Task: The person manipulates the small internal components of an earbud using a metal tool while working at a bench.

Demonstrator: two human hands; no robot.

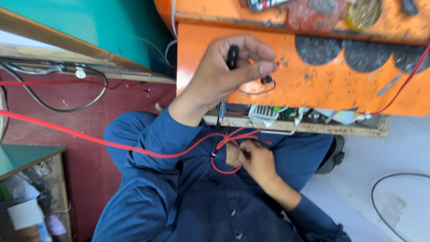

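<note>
Black knob (232,56) in left hand (224,74)

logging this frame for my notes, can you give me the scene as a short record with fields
left hand: raised left hand pinches a small black part in front of the orange panel
right hand: right hand lies in the lap, fingers on the red wire
wire: loops by the right hand, runs off to frame left
clothing: dark blue shirt
surroundings: maroon floor, black cable
</note>
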